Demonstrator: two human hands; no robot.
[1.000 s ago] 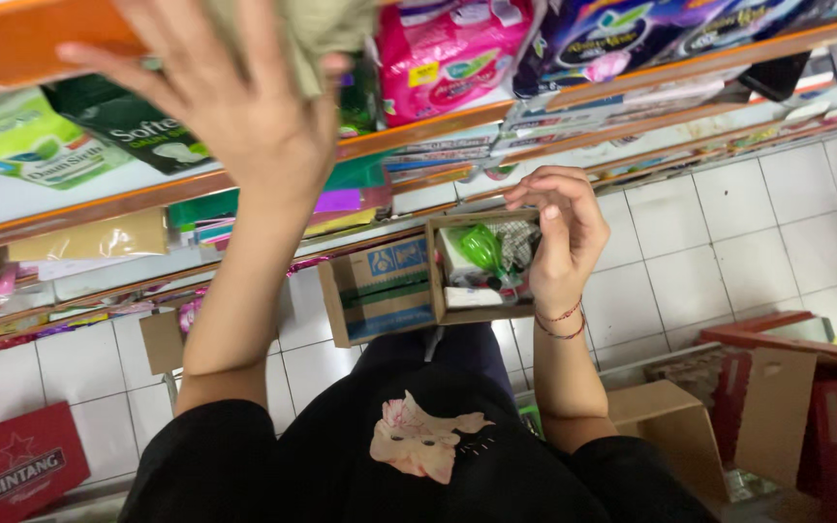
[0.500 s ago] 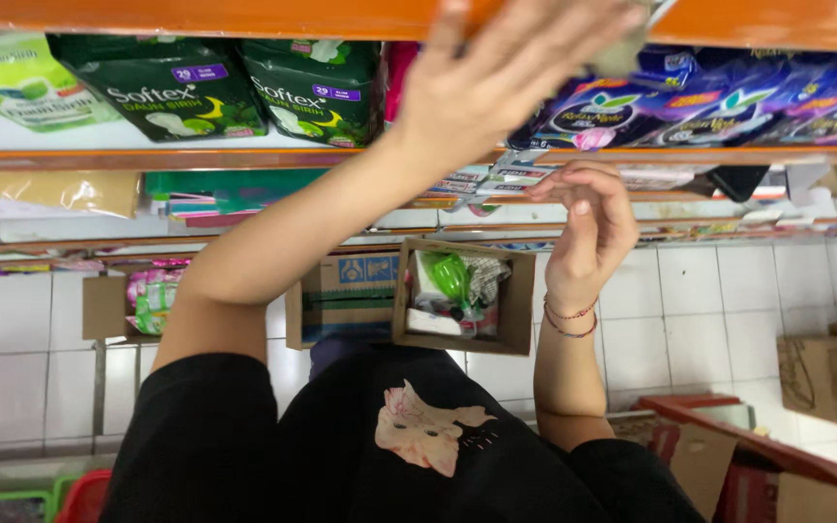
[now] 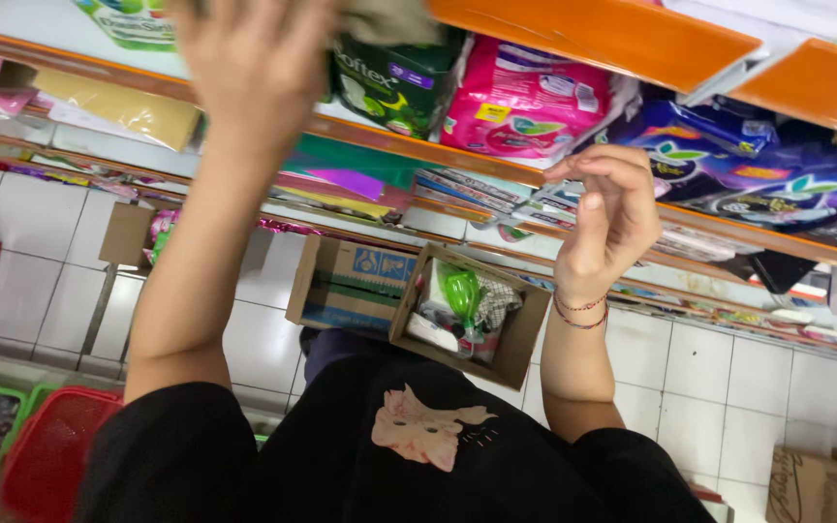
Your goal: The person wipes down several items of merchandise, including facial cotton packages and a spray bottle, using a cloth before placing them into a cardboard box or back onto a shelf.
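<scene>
My left hand (image 3: 244,68) is raised to the top shelf, blurred, and pressed on a grey-beige cloth (image 3: 385,17) that sticks out to its right. My right hand (image 3: 612,218) hangs in front of the lower shelf edge, its fingers loosely curled around nothing, with thin bracelets on the wrist. Close behind it lie dark blue packs (image 3: 758,165). A pink pack (image 3: 525,97) and a dark green pack (image 3: 399,73) stand between the two hands. Below, an open cardboard box (image 3: 520,339) on the floor holds a green item (image 3: 462,291) and other goods.
Orange shelf edges (image 3: 612,29) run across the top. A second cardboard box (image 3: 351,281) stands beside the open one on the white tiled floor (image 3: 728,387). A red basket (image 3: 50,450) is at lower left, and another carton (image 3: 825,484) at lower right.
My left hand with the cloth has shifted left along the top shelf as my view swung. My right hand has risen a little and stays curled and empty.
</scene>
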